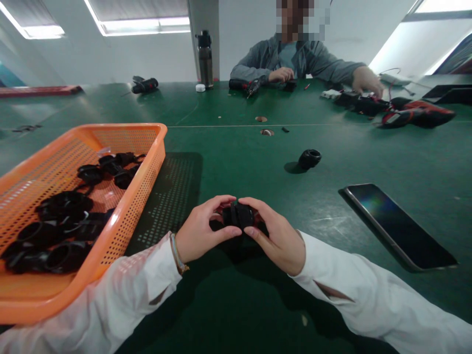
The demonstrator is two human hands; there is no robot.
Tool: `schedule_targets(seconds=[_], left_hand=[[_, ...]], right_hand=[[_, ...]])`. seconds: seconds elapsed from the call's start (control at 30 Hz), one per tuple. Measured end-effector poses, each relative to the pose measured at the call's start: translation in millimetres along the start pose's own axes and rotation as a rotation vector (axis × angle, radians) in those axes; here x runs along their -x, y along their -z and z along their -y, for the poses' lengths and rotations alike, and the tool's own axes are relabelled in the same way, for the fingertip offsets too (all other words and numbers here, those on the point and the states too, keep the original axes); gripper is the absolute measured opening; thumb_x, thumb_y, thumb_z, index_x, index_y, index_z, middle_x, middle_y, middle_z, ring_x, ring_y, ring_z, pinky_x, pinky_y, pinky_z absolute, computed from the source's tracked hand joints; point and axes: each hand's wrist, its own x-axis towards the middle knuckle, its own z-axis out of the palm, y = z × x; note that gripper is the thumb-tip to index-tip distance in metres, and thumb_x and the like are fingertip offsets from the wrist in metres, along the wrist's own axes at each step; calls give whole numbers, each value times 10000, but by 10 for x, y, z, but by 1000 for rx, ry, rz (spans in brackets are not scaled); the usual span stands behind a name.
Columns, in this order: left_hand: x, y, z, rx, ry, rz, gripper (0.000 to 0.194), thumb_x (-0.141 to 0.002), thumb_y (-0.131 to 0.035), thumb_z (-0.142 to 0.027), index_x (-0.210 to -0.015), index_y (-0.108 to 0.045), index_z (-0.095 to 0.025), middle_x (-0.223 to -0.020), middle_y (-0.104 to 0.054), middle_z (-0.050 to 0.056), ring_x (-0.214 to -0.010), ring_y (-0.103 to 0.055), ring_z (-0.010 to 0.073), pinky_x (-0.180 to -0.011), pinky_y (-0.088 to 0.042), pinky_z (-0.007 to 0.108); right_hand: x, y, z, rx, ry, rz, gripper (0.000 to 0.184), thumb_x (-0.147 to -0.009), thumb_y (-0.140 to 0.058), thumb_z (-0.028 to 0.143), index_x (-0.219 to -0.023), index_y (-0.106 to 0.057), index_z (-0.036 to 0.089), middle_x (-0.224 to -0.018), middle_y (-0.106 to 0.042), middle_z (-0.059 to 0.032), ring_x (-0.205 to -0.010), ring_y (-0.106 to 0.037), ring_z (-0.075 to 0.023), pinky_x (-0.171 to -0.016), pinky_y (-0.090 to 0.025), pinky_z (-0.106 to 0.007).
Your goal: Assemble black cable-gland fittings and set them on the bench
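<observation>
Just above the green table point(228, 305), a black cylindrical plastic part point(238, 215) is gripped between both hands. My left hand point(204, 228) is closed on its left side, thumb in front and fingers behind. On the right side, my right hand point(275, 236) pinches it the same way. Fingertips cover some of the part, and whether it is one piece or two joined is unclear. Beyond the hands lies a similar black ring-shaped part point(309, 159) on its side.
An orange basket point(162, 142) with several black parts point(66, 206) stands at left. A smartphone point(400, 223) lies at right. Across the table sits a person point(295, 59), a hand near black and red tools point(416, 112). A bottle point(205, 59) and a power drill point(247, 84) are at the far edge.
</observation>
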Motion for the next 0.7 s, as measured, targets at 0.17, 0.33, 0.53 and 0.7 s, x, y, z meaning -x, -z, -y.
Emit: schedule_targets(seconds=[0.17,0.33,0.53,0.7], left_hand=[[-18,4,-27,-171,-40,0,369,-748,-627,-409,-1013,-588,-155,-930,-650,62,-833,-616,186,-726,-523,280],[0,-15,-46,-107,-29,-4,405,-794,-512,-492,-1015,-548,-155,-896,-635,58,-750,-607,172,-654,-497,266],[-30,-192,-129,5,160,-153,417,-899,-242,-462,-821,-530,-171,-525,-446,-44,-432,-441,104,-440,-339,220],[-165,-291,-117,-81,161,-286,403,-889,-241,-410,-645,-472,-188,-560,-450,-16,-511,-449,125,-476,-336,234]], right_hand=[[3,-5,-8,11,41,-5,353,-838,-439,170,-1189,-408,180,-1116,-617,-110,-996,-608,-200,-845,-517,-357],[-8,-24,-23,37,56,-3,345,-830,-470,167,-1168,-404,181,-1087,-623,-107,-969,-619,-196,-820,-529,-345],[-29,-67,-1,130,94,-54,346,-792,-493,124,-1118,-402,197,-1012,-628,-88,-913,-631,-193,-767,-545,-330],[-35,-111,12,204,120,-154,362,-777,-481,126,-1122,-388,182,-981,-626,-94,-884,-640,-200,-746,-554,-334]])
